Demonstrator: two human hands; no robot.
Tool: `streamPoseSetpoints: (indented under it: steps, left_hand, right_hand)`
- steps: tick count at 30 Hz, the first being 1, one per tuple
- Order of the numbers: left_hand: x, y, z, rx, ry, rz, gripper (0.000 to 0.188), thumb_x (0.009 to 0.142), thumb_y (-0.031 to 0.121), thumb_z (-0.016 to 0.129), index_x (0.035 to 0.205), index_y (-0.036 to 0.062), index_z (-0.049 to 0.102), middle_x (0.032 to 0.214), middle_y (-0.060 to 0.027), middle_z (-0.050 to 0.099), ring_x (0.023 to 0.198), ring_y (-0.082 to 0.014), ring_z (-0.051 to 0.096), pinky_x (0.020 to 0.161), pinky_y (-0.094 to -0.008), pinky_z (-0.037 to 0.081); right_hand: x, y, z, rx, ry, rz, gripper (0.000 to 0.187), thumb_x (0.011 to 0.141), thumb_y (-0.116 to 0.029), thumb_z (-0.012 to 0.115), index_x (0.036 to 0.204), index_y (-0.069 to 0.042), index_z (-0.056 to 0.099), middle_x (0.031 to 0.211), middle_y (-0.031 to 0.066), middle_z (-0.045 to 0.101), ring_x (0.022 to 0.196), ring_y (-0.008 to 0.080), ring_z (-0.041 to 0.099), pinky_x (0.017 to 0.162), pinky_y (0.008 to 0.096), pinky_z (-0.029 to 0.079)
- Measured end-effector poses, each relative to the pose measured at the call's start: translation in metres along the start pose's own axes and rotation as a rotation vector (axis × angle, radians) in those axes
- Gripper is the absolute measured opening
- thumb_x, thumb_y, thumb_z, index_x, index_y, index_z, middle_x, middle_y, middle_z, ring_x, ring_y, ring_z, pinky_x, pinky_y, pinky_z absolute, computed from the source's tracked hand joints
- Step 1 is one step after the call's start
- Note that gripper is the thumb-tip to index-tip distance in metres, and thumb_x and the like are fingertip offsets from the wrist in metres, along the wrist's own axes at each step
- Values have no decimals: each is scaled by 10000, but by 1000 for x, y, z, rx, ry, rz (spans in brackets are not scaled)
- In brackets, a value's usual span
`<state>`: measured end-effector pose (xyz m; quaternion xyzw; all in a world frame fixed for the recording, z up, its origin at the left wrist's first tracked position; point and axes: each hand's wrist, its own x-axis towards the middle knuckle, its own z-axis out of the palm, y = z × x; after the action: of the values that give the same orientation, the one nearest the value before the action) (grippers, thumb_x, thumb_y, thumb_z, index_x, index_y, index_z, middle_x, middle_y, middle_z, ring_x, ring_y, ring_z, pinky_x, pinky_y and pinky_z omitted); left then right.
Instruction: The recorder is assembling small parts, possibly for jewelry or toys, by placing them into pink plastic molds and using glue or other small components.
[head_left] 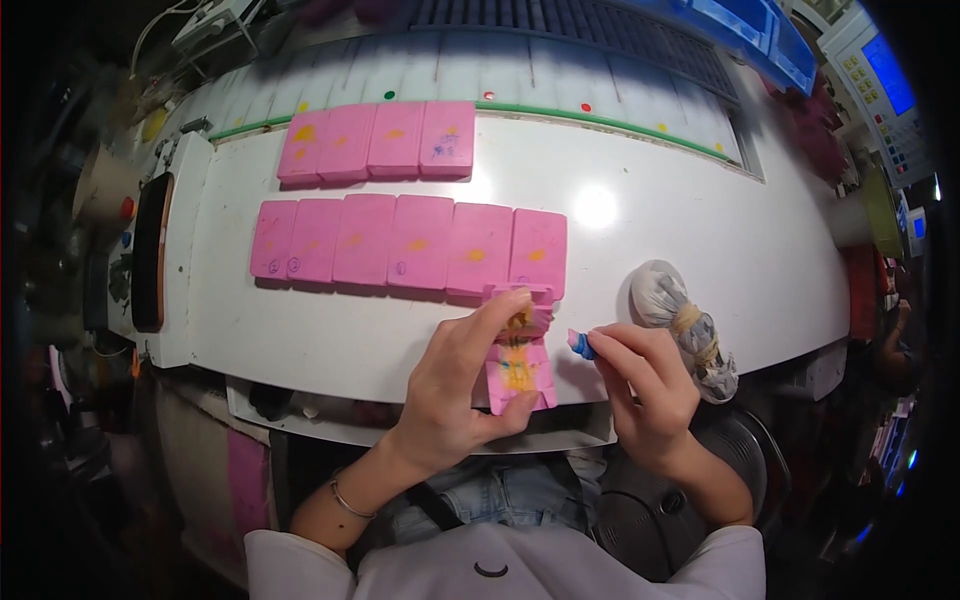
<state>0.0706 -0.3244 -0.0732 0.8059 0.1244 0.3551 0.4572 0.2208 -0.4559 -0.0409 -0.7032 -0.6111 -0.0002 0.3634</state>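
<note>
My left hand (462,375) grips an opened pink rubber mold (541,378) between thumb and fingers near the table's front edge. Yellow and teal stains mark its inner face. To the right, my right hand (650,385) pinches a small blue-and-pink piece (580,344), apart from the mold; its exact kind is too small to tell. Two rows of closed pink block molds (417,240) lie just beyond my hands, with yellow smudges on top. Beside my right hand rests a whitish cloth pouch (660,295) tied with bands.
The white table (690,200) has a green-edged pale panel (350,70) along its back. A dark flat phone-like object (152,250) lies at the left edge. A machine with a blue screen (888,75) stands at far right, and a black round seat (690,490) below.
</note>
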Motion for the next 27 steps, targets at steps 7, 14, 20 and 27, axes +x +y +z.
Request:
streamPoseSetpoints:
  steps: [7, 14, 20, 27]
  left_hand:
    - [-1, -1, 0, -118, -9, -78, 784, 620, 81, 773, 1304, 46, 393, 1250, -121, 515, 999, -275, 542, 864, -343, 456]
    - [5, 0, 2, -97, 9, -27, 719, 639, 60, 754, 1284, 44, 437, 1245, -129, 522, 1011, -268, 558, 839, -331, 473]
    - [9, 3, 1, -38, 139, -36, 515, 732, 149, 733, 1180, 0, 527, 1044, -152, 604, 877, -237, 615, 693, -299, 506]
    - [16, -2, 9, -30, 158, -147, 468, 691, 333, 756, 956, -5, 570, 808, -95, 618, 722, -201, 630, 624, -264, 500]
  right_hand:
    - [21, -7, 11, 250, -133, 43, 355, 658, 145, 601, 989, 17, 623, 941, 139, 573, 771, 265, 591, 641, 317, 503]
    - [29, -12, 7, 315, -238, 151, 422, 621, 169, 562, 994, -13, 639, 937, 130, 535, 788, 239, 594, 627, 300, 510]
    - [29, -14, -2, 496, -292, 279, 392, 678, 130, 584, 1053, 17, 588, 954, 127, 581, 818, 234, 603, 642, 286, 506]
    - [34, -21, 15, 325, -20, 184, 538, 666, 75, 691, 1166, 16, 500, 1004, 151, 599, 860, 292, 592, 708, 326, 488]
